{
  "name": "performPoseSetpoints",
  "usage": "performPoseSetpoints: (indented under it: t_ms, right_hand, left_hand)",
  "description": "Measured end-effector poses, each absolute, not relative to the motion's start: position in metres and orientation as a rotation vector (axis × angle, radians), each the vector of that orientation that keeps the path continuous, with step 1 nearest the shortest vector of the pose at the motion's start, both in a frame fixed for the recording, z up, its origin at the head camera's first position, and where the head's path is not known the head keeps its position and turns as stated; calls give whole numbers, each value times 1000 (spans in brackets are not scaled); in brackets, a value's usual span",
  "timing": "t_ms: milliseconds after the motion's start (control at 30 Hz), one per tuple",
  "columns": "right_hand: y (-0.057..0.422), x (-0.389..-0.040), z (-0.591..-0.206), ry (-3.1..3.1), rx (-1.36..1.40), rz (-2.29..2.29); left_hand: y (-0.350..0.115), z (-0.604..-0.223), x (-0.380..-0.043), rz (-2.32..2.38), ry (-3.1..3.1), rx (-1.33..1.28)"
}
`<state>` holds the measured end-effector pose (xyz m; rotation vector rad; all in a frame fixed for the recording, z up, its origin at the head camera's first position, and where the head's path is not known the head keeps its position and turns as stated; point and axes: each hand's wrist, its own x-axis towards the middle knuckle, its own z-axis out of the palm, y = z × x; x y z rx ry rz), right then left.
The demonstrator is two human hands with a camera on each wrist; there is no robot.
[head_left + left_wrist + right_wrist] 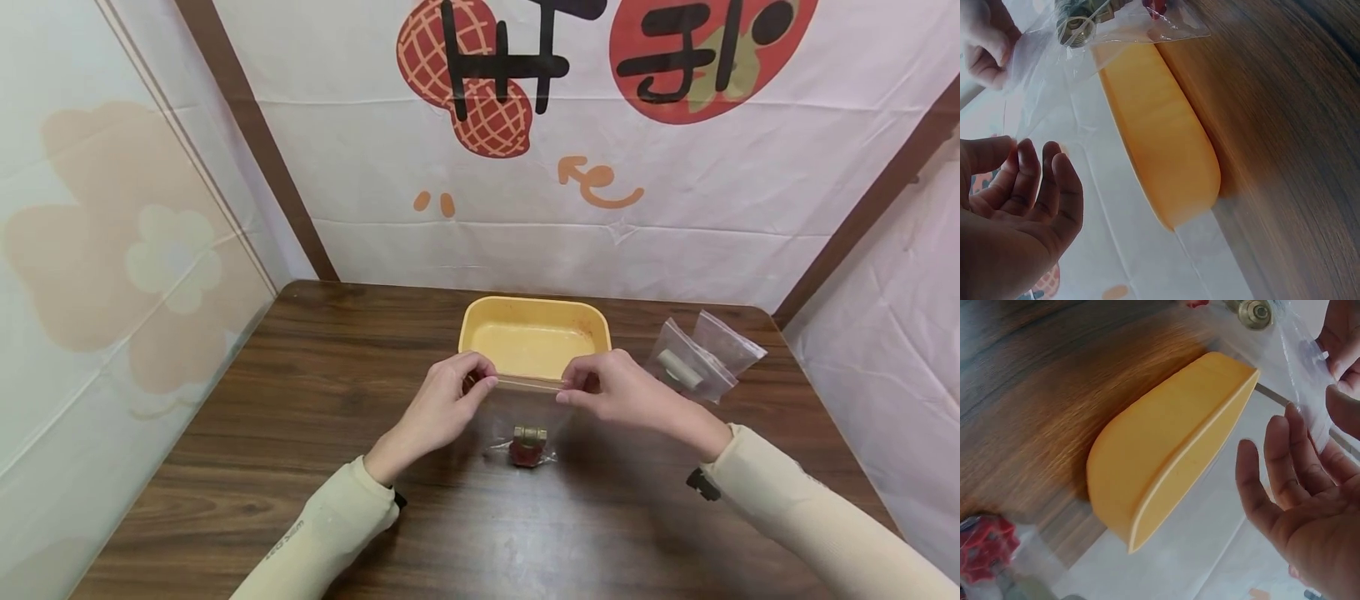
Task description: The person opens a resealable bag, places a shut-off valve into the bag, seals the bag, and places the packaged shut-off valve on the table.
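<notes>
A clear zip bag [513, 407] hangs upright above the table, its top edge stretched between both hands. My left hand [441, 398] pinches the bag's left top corner between thumb and finger, the other fingers loosely bent. The right top corner is pinched by my right hand [622, 390] in the same way. Inside, at the bottom, lies a brass valve [530, 435] with a red part below it. Its round threaded opening [1077, 30] shows in the left wrist view. Just behind the bag stands a yellow plastic bin [525, 337], nothing visible inside it.
Right of the bin lie two more clear zip bags [716, 354] on the wooden table [315, 500]. One contains a pale cylinder [678, 368]; a red handwheel [986, 548] shows through plastic in the right wrist view. Printed cloth walls [360, 167] enclose the table's back and sides.
</notes>
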<state>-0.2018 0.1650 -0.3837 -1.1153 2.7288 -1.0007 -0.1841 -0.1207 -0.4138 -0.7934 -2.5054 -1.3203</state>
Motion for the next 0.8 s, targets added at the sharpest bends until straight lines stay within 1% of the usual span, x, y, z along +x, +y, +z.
performPoseSetpoints:
  t_ms: [133,367,800]
  right_hand:
    - [152,-203,-380,2669,-1155,-987]
    - [134,-206,-378,2684,-1327,-953]
    - [126,-199,-377,2741,-1359,-862]
  left_hand:
    - [-118,-413,-185,-1316,-2523,-785]
    - [-117,-413,-183,-1321,-2527,-760]
    - [-118,-414,-181,-1344,-2511,-741]
